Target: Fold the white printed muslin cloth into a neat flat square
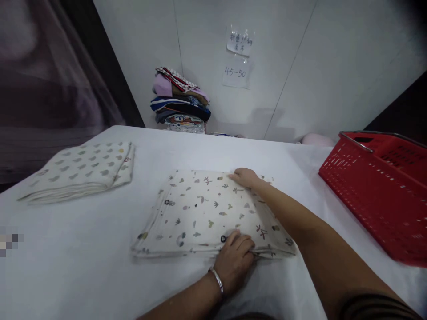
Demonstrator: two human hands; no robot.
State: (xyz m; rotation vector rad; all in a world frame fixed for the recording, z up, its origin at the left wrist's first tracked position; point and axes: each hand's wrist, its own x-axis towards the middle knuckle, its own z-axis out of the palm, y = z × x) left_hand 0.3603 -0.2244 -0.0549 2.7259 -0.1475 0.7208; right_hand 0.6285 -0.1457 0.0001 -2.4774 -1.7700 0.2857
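Observation:
In front of me a folded white cloth [196,213] lies flat, printed with small plants, birds and hearts. My left hand [236,258], with a silver bracelet at the wrist, grips its near edge right of the middle, fingers curled on top and thumb hidden. Farther away, my right hand [246,178] holds the cloth's far edge toward the right, its fingers bent over that edge. My right forearm passes above the cloth's right side and covers part of it.
Another folded cloth [83,166] with grey-green prints rests at the left of the white table [83,249]. A red plastic basket [373,200] with a metal handle stands at the right. Behind the table rises a stack of folded fabrics [182,104], near paper notes [236,73] on the wall.

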